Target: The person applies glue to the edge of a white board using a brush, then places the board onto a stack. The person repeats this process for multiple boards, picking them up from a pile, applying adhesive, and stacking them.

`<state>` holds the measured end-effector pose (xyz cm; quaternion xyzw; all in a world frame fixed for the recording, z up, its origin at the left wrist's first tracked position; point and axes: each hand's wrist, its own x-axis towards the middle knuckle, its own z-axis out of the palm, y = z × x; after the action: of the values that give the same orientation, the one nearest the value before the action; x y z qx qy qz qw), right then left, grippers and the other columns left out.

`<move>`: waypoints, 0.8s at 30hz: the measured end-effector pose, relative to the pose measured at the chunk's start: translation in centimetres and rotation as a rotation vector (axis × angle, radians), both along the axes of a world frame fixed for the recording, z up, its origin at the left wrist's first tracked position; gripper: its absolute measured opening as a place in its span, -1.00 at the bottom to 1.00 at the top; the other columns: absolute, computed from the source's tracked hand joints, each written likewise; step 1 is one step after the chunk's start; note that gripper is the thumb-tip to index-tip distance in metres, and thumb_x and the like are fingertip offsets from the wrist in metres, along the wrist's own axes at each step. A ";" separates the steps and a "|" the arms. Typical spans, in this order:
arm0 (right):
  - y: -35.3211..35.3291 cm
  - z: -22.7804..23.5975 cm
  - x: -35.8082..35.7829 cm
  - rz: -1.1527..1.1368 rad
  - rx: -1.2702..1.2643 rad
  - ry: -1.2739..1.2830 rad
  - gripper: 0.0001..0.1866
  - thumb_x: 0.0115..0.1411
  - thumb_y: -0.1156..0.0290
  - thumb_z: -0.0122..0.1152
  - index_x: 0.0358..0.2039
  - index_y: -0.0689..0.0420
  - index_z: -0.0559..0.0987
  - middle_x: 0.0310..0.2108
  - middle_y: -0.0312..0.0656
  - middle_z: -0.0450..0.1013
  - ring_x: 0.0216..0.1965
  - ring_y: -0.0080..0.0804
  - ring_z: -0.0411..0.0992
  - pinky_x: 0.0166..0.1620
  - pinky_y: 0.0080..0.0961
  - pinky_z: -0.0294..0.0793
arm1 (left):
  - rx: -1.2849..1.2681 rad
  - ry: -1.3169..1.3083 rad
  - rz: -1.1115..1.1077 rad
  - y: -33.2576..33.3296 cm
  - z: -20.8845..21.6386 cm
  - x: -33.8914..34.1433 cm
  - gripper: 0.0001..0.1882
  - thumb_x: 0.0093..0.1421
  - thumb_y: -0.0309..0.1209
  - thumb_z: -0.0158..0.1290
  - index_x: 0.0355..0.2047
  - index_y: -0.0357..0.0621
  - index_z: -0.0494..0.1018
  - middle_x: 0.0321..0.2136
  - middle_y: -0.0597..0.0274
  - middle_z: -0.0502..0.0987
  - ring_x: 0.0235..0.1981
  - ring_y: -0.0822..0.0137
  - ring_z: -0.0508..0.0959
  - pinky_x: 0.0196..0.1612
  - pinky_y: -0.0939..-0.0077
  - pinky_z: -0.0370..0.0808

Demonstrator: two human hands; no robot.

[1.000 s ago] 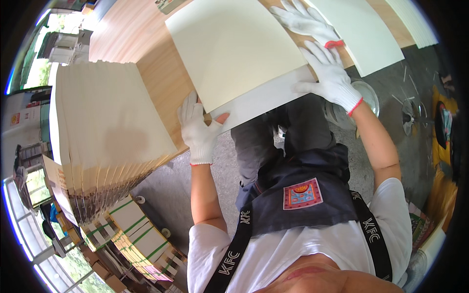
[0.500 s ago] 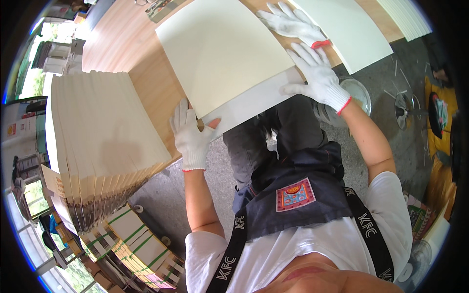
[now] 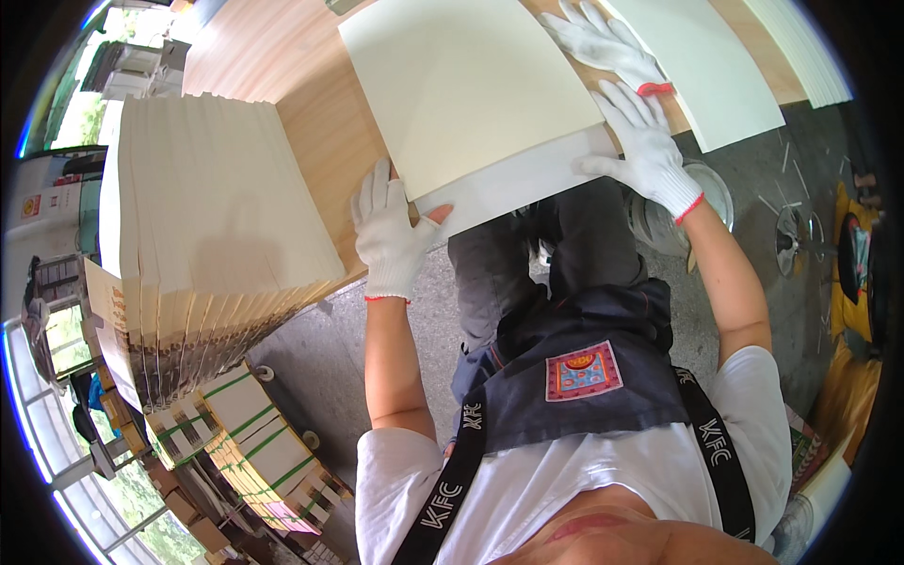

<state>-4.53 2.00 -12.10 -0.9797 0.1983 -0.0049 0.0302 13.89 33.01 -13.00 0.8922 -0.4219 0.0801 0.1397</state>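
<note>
A large cream sheet [image 3: 480,85] lies on the wooden table, over a whiter sheet [image 3: 513,184] that shows as a strip along its near edge. At the left near corner rests my left hand [image 3: 389,231] in a white knitted glove, fingers outstretched; its thumb tip is bare and touches the strip. My right hand [image 3: 645,151], gloved alike, lies at the right near corner with fingers extended and thumb on the strip. Just beyond it is an empty white glove [image 3: 607,45] with a red cuff.
A tall stack of folded sheets [image 3: 217,188] stands at the left on the table [image 3: 315,141]. White sheets [image 3: 702,71] lie at the right, with another stack [image 3: 800,47] farther right. Below are a clear round container [image 3: 711,193] and strapped bundles [image 3: 254,433].
The whole view has shifted, so the table and sheets appear farther right. Both hands keep nearly the same places at the sheet's near corners.
</note>
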 end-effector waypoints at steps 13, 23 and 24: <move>-0.3 -0.7 -0.5 0.031 0.020 -0.079 0.08 0.05 -0.37 0.13 0.38 0.16 0.14 0.43 -0.10 -0.01 0.46 -0.17 -0.14 0.44 -0.11 -0.28 | -0.037 0.007 0.157 -0.6 0.3 -1.1 -0.22 -0.07 -0.11 0.37 0.12 -0.24 0.39 0.20 -0.03 0.35 0.20 -0.07 0.32 0.20 0.15 0.34; -0.8 -1.2 -0.7 0.060 -0.004 -0.133 0.05 0.10 -0.48 -0.06 0.38 0.08 0.17 0.42 -0.07 0.02 0.45 -0.20 -0.11 0.44 -0.15 -0.21 | 0.031 0.094 -0.181 -4.6 4.5 -3.8 -0.13 -0.39 -0.22 0.48 0.05 -0.02 0.45 0.00 0.23 0.49 0.01 0.05 0.46 0.05 0.19 0.45; -1.2 -1.2 -0.8 0.052 0.109 -0.172 0.01 0.13 -0.44 -0.04 0.37 0.07 0.18 0.41 -0.06 0.04 0.44 -0.18 -0.08 0.43 -0.15 -0.16 | 0.047 0.105 -0.184 -4.7 4.6 -3.4 -0.14 -0.39 -0.22 0.48 0.04 -0.02 0.46 -0.01 0.23 0.49 0.00 0.06 0.47 0.04 0.20 0.46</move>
<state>-5.30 0.80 -13.28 -0.9773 0.1694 -0.0776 0.1003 10.45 28.34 -8.39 0.8557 -0.4961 0.0102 0.1471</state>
